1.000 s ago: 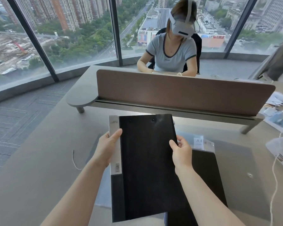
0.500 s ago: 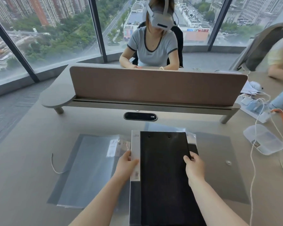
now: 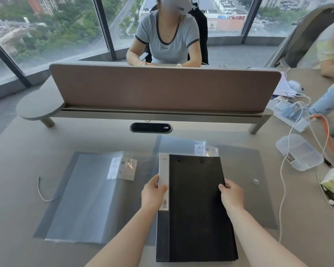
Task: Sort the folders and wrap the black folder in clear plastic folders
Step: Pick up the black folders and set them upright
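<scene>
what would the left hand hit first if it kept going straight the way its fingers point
Probably nothing new: the left hand already grips the black folder by its white spine label, and its fingers point across the cover toward the right hand.

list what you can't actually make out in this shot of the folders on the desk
- Head view: whatever lies under the black folder is hidden by it; only an A4 label shows.
- The print on the folder's white spine label is too small to read.
- The left hand and right hand hide their fingers under the folder edges.
- The clear plastic folder at left: sheet count unclear.
</scene>
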Demonstrator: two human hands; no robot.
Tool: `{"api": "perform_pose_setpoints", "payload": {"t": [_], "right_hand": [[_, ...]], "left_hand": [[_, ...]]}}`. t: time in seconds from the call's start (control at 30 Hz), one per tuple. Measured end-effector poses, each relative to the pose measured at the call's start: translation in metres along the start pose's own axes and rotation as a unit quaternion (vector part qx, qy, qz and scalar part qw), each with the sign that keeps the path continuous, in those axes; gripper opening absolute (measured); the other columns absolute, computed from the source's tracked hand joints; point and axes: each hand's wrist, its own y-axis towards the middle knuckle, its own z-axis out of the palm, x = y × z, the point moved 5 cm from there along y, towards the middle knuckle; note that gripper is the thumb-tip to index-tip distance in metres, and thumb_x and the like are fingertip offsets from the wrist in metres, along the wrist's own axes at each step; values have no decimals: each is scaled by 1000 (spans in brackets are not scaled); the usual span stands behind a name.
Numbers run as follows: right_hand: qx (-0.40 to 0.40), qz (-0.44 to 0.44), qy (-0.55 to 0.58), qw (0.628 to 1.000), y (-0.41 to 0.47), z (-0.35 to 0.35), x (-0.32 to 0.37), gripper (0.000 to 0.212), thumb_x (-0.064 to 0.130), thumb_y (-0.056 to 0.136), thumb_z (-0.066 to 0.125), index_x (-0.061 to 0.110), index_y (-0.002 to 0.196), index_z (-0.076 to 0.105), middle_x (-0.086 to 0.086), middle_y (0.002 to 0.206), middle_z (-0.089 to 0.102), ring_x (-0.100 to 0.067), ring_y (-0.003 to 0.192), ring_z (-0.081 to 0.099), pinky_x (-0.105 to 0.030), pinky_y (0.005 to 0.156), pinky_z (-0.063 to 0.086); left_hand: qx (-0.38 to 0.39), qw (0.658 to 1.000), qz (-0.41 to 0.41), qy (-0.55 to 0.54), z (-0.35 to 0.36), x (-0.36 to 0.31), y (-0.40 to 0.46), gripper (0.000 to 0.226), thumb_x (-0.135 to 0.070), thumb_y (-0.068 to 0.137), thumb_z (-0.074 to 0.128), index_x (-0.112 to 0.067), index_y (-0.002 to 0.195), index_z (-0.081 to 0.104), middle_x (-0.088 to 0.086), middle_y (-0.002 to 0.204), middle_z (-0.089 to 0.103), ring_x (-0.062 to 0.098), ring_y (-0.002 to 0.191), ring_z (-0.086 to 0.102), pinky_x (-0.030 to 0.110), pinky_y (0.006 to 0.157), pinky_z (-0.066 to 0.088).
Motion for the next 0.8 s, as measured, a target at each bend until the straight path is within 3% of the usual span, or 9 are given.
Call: {"api": "perform_pose_setpoints", "payload": {"t": [0.1,0.2,0.33,0.43,0.53,0.67,0.8], "right_hand": [[5,-4,-37,999,5,0,-4,24,6,88,54,20,91,73,-1,88,74,-29,87,68,-41,81,54],[11,-2,-58,998,10,1,-10,22,9,87,55,19,96,73,-4,91,73,-30,88,67,-41,81,56],[26,-2,-88,996,13,5,-15,23,17,86,55,26,103,69,-3,101,69,-26,93,64,-39,82,53],[34,-1,-90,995,11,5,-14,22,13,89,54,20,106,67,-1,99,69,-26,92,64,-35,76,49],[40,10,-89,995,13,6,-15,22,13,90,53,17,107,66,-1,101,69,-26,91,63,-33,73,46],[37,29,-76,996,18,6,-19,24,11,89,53,18,108,67,0,101,70,-25,91,64,-35,77,51],[18,51,-49,997,18,-2,-27,30,9,87,50,21,108,67,1,102,70,-25,92,65,-36,81,52]], "left_hand": [[-13,1000,-4,10,6,1,1,46,-20,95,57,-28,140,53,3,113,68,19,91,64,33,80,54],[-31,999,-9,39,8,4,3,48,-24,95,59,-26,142,51,0,112,60,19,95,61,41,92,54],[-29,998,-23,47,10,7,3,49,-27,95,59,-23,143,49,1,118,60,21,101,61,43,94,53],[-15,998,-28,52,12,7,2,45,-31,96,57,-24,140,51,0,126,65,23,104,65,37,86,55],[-8,998,-30,51,12,7,3,39,-31,97,54,-23,135,55,0,124,68,21,95,66,30,75,52],[3,997,-61,40,13,11,7,34,-34,95,57,-22,127,61,-2,112,69,21,93,67,38,85,56],[22,997,-74,25,22,16,5,22,-28,93,61,-20,113,66,-5,94,68,18,85,69,35,79,58]]}}
